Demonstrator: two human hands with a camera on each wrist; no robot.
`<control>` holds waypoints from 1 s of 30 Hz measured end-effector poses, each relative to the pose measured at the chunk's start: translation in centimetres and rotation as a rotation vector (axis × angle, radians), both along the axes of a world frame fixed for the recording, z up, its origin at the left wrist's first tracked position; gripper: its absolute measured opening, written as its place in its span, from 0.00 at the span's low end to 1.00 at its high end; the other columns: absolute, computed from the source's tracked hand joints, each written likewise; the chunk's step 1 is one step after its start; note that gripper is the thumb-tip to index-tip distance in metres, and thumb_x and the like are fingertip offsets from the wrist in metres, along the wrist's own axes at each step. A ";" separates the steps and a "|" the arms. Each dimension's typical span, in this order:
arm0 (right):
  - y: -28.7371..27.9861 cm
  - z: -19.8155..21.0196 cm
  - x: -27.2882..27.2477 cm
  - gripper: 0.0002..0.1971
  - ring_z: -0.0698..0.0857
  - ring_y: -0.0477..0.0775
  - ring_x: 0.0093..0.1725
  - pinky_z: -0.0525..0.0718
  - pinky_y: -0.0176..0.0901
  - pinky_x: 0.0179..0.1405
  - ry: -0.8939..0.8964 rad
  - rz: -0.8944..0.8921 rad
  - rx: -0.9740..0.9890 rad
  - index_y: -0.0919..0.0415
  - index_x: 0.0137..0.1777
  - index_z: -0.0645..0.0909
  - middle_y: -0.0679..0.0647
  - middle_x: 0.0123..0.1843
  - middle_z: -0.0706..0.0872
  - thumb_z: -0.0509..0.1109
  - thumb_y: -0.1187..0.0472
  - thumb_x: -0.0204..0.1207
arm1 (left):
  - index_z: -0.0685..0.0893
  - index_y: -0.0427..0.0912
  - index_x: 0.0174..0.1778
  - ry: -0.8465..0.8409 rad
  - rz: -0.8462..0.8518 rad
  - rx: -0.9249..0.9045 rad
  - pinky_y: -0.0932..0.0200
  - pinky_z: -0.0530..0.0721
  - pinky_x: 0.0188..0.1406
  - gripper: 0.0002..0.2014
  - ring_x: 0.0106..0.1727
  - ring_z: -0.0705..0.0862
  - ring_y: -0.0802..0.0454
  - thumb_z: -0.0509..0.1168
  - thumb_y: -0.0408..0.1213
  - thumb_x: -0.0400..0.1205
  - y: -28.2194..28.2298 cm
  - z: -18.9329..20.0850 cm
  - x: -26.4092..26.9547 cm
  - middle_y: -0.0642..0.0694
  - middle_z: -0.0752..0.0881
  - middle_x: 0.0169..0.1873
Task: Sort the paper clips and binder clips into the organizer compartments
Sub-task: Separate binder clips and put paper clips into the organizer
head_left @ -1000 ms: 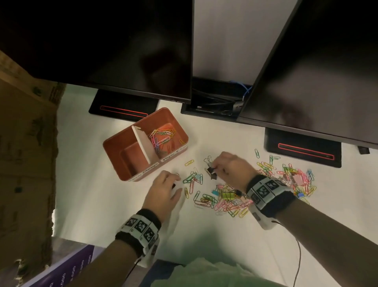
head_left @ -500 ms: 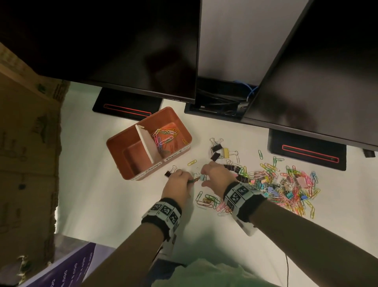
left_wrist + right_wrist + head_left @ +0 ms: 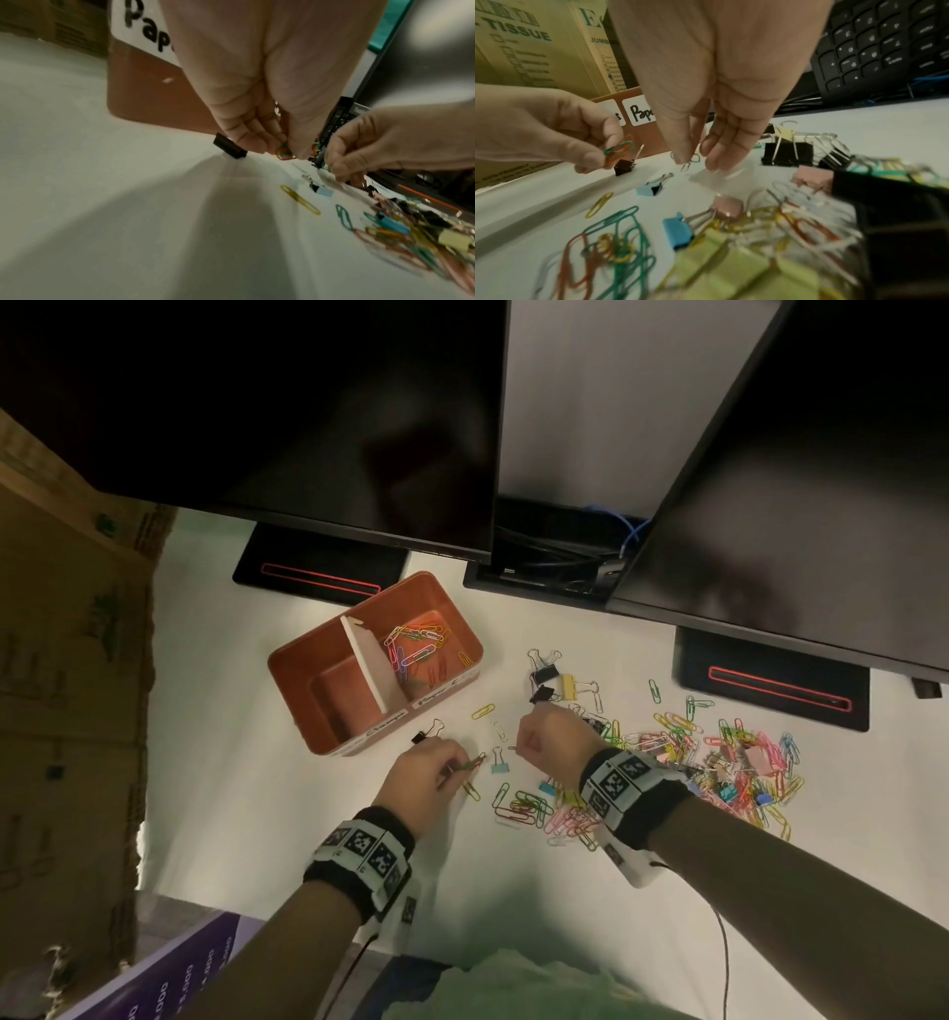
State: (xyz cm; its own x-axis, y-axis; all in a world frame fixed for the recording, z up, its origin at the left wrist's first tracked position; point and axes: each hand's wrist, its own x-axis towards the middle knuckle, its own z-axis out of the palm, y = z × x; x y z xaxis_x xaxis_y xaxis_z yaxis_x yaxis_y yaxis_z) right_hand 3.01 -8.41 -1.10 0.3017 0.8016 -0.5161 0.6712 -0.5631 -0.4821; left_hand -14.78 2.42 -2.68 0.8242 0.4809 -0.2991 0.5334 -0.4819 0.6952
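The left hand [image 3: 418, 775] pinches green and orange paper clips [image 3: 618, 151] in its grip, while the right hand [image 3: 552, 744] pinches a silver paper clip [image 3: 689, 163] above the tabletop [image 3: 257, 762].

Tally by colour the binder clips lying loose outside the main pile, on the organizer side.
Black binder clips: 3
Yellow binder clips: 1
Light blue binder clips: 1
Total: 5

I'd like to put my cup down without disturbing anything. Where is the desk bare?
Bare desk lies left of the orange organizer, up to the cardboard box, and in front of both wrists. It is crowded right of the right hand, where the clip pile spreads.
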 end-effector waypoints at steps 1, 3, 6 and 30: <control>0.3 0.1 0.1 0.06 0.80 0.50 0.44 0.80 0.40 0.52 -0.012 0.005 0.029 0.61 0.48 0.84 0.53 0.47 0.78 0.66 0.61 0.78 | 0.85 0.48 0.42 -0.014 -0.031 -0.015 0.68 0.77 0.43 0.03 0.39 0.79 0.60 0.70 0.36 0.76 0.1 -0.1 -0.5 0.56 0.81 0.38; 1.3 0.0 0.0 0.07 0.81 0.52 0.47 0.80 0.40 0.52 0.001 -0.020 0.048 0.62 0.51 0.83 0.53 0.47 0.81 0.66 0.61 0.78 | 0.87 0.48 0.46 -0.035 -0.077 -0.039 0.64 0.81 0.46 0.06 0.40 0.81 0.59 0.72 0.35 0.75 0.1 -0.5 -1.3 0.56 0.83 0.39; 2.6 -0.6 -0.4 0.13 0.84 0.55 0.52 0.80 0.43 0.53 0.050 -0.086 -0.036 0.62 0.61 0.78 0.57 0.52 0.87 0.67 0.61 0.78 | 0.86 0.48 0.56 -0.014 -0.117 -0.019 0.59 0.83 0.52 0.13 0.44 0.83 0.55 0.71 0.35 0.76 -0.3 -1.0 -1.5 0.53 0.84 0.42; 6.3 -1.1 0.3 0.09 0.83 0.60 0.55 0.81 0.48 0.57 -0.061 0.094 -0.094 0.61 0.57 0.81 0.60 0.56 0.83 0.65 0.63 0.79 | 0.82 0.41 0.54 0.170 -0.232 0.156 0.57 0.78 0.56 0.08 0.55 0.80 0.47 0.61 0.35 0.82 -0.3 -0.7 0.6 0.44 0.83 0.51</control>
State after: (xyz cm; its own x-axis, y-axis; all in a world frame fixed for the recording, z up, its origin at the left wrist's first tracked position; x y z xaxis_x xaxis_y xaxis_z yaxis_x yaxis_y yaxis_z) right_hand 3.34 -2.08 -2.21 0.2611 0.7767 -0.5732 0.7493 -0.5374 -0.3869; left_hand -14.19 2.14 -3.40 0.8619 0.3365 -0.3794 0.4987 -0.6979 0.5140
